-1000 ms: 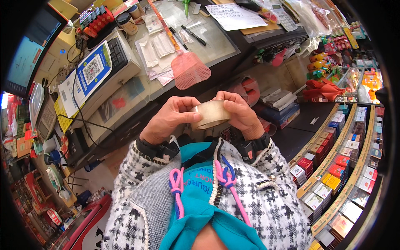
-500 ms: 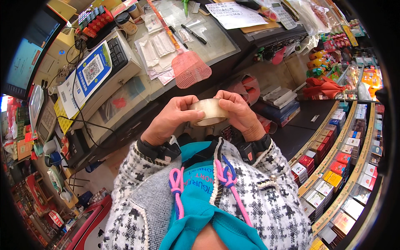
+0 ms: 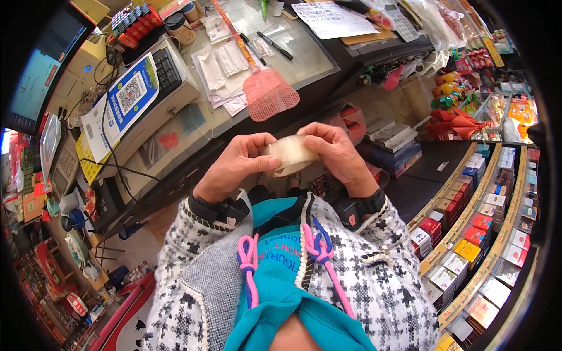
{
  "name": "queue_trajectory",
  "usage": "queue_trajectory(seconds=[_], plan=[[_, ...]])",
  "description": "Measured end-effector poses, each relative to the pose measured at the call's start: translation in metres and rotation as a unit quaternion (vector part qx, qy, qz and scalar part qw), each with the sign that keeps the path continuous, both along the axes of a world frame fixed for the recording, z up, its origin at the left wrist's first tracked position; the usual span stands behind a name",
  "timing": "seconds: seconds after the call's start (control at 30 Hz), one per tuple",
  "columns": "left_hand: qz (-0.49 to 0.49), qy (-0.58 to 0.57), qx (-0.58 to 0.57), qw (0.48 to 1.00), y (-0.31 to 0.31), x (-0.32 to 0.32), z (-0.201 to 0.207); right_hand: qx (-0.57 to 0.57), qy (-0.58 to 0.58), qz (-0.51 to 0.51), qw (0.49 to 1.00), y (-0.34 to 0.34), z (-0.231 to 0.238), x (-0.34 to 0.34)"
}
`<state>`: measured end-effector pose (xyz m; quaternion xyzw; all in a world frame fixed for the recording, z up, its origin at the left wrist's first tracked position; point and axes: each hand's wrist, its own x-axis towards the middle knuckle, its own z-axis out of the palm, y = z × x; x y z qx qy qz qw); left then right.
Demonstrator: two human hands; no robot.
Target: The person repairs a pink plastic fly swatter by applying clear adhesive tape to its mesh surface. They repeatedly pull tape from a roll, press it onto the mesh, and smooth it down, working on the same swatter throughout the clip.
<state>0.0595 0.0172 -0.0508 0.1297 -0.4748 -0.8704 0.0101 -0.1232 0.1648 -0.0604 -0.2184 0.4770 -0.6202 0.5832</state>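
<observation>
Head view, left hand (image 3: 237,164): thumb and fingers closed together on the left side of the tape (image 3: 290,155).
Right hand (image 3: 338,157): thumb and fingers drawn in close at the tape's upper right edge, gripping there; whether they pinch a loose end cannot be told, as the edge is blurred.
Tape: a pale, wide roll, held in the air between both hands, on the body's side of the counter (image 3: 358,58) and clear of it.
Wrists: a black band on the left (image 3: 216,214), another on the right (image 3: 370,205), both beside checked sleeves.
Swatter (image 3: 270,96): pink mesh head jutting past the counter's near edge, just beyond the tape; its orange handle runs back over the counter.
Pens (image 3: 275,46): two dark ones, lying near the handle, on its right.
Packets (image 3: 229,59): white, in a group left of the handle.
Counter, left: keypad (image 3: 166,75) beside a blue and white code card (image 3: 130,95); monitor (image 3: 44,64) farther left.
Counter, far right: written sheet (image 3: 333,19), then calculator (image 3: 401,23).
Right side: curved rows of small boxes (image 3: 467,250).
</observation>
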Motion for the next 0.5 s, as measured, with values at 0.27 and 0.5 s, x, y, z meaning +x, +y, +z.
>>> queue_trajectory(seconds=[0.27,0.5], plan=[[0.090,-0.028,-0.048,0.994,0.019,-0.005,-0.011,-0.035,0.556,-0.053,0.829,0.003,0.031,0.021],[0.095,-0.012,-0.108,0.989,0.030,-0.007,-0.015,-0.033,0.635,-0.072,0.768,0.000,0.029,0.029]])
